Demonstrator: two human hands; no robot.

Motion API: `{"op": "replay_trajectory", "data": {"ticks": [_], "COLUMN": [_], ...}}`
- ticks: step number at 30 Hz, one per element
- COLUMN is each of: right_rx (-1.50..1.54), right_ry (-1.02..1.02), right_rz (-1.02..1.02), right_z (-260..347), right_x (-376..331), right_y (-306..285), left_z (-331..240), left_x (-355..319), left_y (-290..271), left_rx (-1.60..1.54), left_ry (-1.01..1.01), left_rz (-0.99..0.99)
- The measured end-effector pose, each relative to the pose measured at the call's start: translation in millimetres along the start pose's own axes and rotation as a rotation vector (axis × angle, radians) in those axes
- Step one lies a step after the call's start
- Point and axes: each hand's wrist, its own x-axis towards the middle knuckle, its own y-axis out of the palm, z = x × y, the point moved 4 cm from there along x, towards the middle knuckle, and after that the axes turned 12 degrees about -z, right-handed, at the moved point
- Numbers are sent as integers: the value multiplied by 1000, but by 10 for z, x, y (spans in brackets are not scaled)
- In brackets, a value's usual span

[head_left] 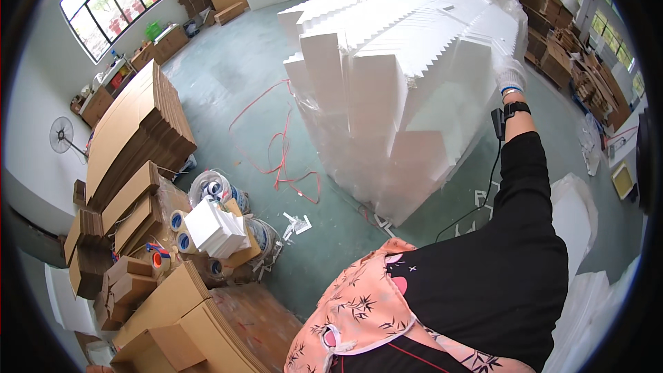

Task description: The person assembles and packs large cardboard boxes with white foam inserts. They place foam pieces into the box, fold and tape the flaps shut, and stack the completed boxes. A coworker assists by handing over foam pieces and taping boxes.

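Observation:
My right hand, in a white knitted glove, reaches to the right side of a big stack of white foam pieces. It is against clear plastic film that wraps the stack's sides. White glove and white film blend, so its fingers cannot be made out. A black strap with a small dark device sits on that wrist, and a black cable hangs from it. Many upper foam pieces have stepped, saw-like edges. My left hand is out of sight.
Red strapping lies tangled on the green floor, near white foam scraps. At the left stand flat cardboard stacks, tape rolls and a bucket. More white foam sheets are close on my right.

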Motion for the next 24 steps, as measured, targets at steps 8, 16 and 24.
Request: {"op": "replay_trajectory", "data": {"ticks": [8,16,24], "right_rx": [-103,-100,-183], "right_ry": [-29,-104,-132], "right_rz": [-189,-116,-229], "right_z": [115,163,195], "right_x": [-157,29,-254], "right_y": [-166,-160,-133], "left_z": [60,4,2], "left_x": [50,34,15], "left_y": [23,-75,-158], "left_rx": [-21,-59,-109], "left_ry": [-5,42,81], "left_rz": [4,23,33]}}
